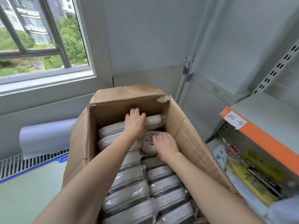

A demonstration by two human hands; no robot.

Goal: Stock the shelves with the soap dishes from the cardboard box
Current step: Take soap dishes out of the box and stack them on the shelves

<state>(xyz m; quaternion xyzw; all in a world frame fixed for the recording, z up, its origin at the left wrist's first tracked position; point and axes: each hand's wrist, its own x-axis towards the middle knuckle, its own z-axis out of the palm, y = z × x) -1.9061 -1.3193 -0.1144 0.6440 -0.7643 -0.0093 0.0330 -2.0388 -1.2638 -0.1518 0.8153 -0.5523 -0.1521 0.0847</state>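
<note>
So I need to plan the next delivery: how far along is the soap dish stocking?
Barely begun. The cardboard box looks nearly full of wrapped soap dishes. The left hand and right hand each rest on one inside. The shelf shows none yet.

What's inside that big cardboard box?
The cardboard box holds rows of plastic-wrapped grey soap dishes; both hands and forearms cover some, and anything underneath is hidden.

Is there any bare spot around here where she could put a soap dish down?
The grey top shelf behind its orange edge strip looks bare. The lower shelf is crowded with packaged goods, and the cardboard box is packed with wrapped soap dishes.
</note>
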